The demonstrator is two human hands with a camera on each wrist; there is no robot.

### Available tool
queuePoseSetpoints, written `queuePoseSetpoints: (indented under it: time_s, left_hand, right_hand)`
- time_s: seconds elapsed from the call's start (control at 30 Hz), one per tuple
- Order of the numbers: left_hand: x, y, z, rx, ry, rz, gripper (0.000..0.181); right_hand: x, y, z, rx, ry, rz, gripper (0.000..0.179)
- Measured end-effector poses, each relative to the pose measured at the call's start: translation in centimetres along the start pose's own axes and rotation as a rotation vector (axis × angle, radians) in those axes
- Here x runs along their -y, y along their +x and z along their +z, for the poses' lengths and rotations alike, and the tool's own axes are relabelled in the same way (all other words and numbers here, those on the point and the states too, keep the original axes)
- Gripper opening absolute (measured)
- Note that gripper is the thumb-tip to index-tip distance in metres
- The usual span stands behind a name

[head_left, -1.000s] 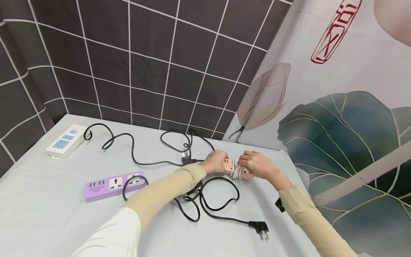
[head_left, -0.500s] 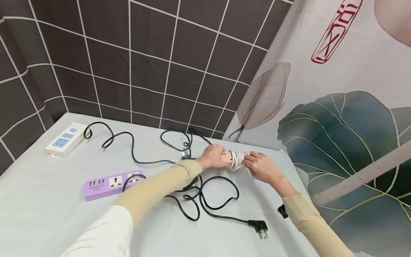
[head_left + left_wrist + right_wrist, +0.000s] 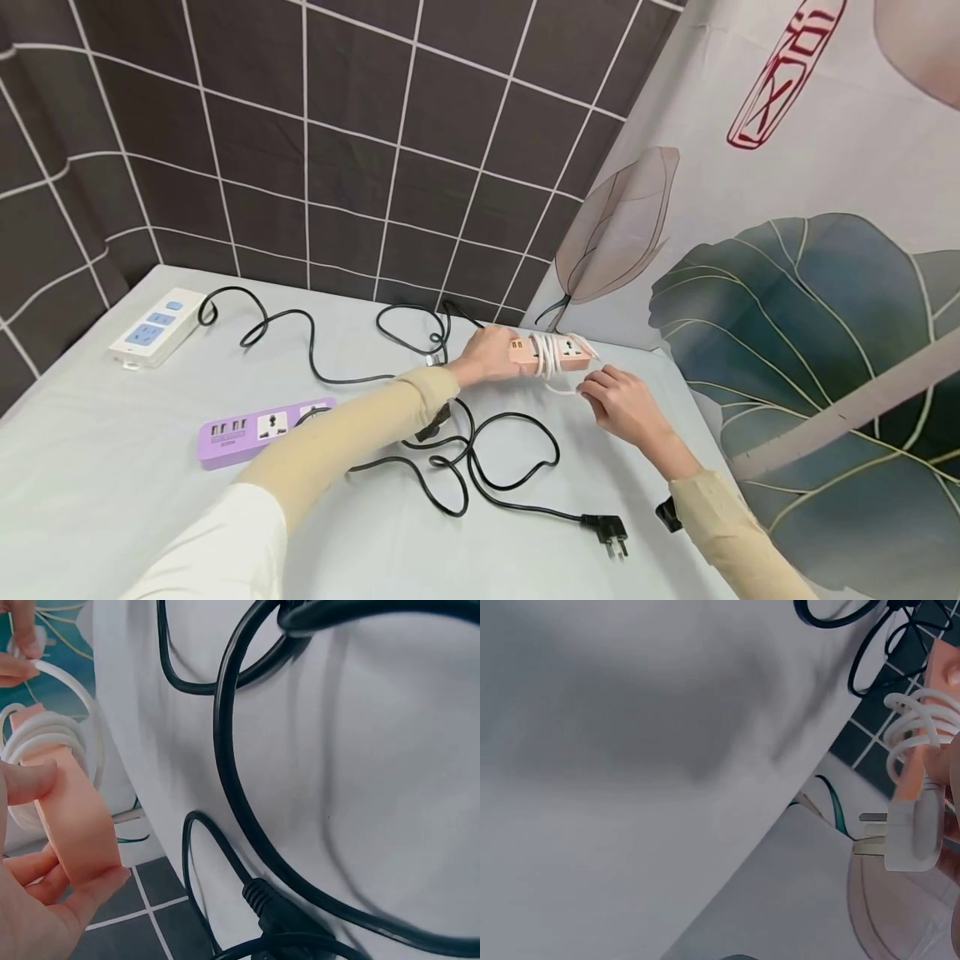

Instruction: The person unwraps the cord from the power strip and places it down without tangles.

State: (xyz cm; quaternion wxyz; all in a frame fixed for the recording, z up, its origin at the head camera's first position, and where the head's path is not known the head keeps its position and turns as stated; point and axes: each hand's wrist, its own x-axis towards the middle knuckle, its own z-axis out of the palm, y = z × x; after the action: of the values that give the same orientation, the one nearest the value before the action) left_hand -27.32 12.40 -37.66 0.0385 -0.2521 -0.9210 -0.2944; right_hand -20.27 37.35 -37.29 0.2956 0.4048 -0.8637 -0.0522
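Note:
My left hand (image 3: 486,354) grips the left end of a pink power strip (image 3: 576,358), its thumb and fingers around the body (image 3: 79,825) in the left wrist view. White cord (image 3: 547,358) is wound in several turns around the strip's middle. Just below and right of the strip, my right hand (image 3: 621,407) pinches the cord's end. The right wrist view shows a white plug (image 3: 911,836) at those fingers, its metal prongs pointing left. A loose length of white cord (image 3: 84,697) arcs between the strip and the right hand.
On the table (image 3: 450,558) lie a purple power strip (image 3: 251,433), partly behind my left sleeve, and a white one (image 3: 159,327) at the far left. Tangled black cords (image 3: 517,487) lie around the arms, with a black plug (image 3: 606,530) in front. Dark gridded cloth (image 3: 345,150) hangs behind.
The pink power strip has moved away from me with my left hand. My right hand has come off the wound cord and drawn down and right, pulling out a length of it.

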Motion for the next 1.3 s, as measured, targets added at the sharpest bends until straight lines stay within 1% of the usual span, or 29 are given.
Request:
queuePoseSetpoints:
  time_s: [0.07,0.17,0.27,0.33,0.5,0.6,0.7,0.8,1.03,1.17,1.3]
  left_hand:
    - [0.0,-0.1,0.0,0.002,-0.016,-0.012,0.040]
    - [-0.1,-0.3,0.1,0.001,-0.016,-0.022,0.044]
    - [-0.2,-0.5,0.0,-0.002,-0.020,-0.025,0.046]
    - [-0.2,-0.6,0.0,0.001,-0.032,-0.030,0.048]
    - [-0.3,-0.8,0.0,0.016,-0.043,-0.028,0.050]
    - [-0.4,-0.8,0.1,0.026,-0.036,-0.033,0.050]
    - [-0.5,-0.8,0.1,0.026,-0.049,-0.038,0.049]
    - [-0.5,-0.8,0.2,0.031,-0.050,-0.037,0.048]
    - [-0.5,-0.8,0.4,0.072,-0.075,-0.035,0.049]
    - [-0.7,-0.8,0.3,0.089,-0.086,-0.034,0.049]
    - [-0.7,-0.8,0.3,0.113,-0.090,-0.014,0.047]
  right_hand:
    - [0.0,-0.5,0.2,0.005,0.019,0.046,0.017]
    - [-0.1,-1.1,0.5,0.011,0.022,0.118,0.014]
    - [-0.3,-1.7,0.8,0.031,0.029,0.208,0.012]
    - [-0.5,-2.1,0.9,0.062,0.045,0.285,0.011]
    - [-1.0,-2.4,1.1,0.168,0.122,0.515,0.007]
    - [-1.4,-2.1,1.3,0.205,0.156,0.607,0.006]
    - [-1.7,-1.8,1.6,0.221,0.183,0.656,0.007]
    - [-2.0,-1.7,1.9,0.231,0.192,0.682,0.007]
    - [-3.1,-1.4,2.4,0.264,0.168,0.699,0.007]
    - [-3.9,-1.1,2.7,0.264,0.167,0.731,0.010]
    - [-4.5,-0.7,2.8,0.252,0.169,0.774,0.015]
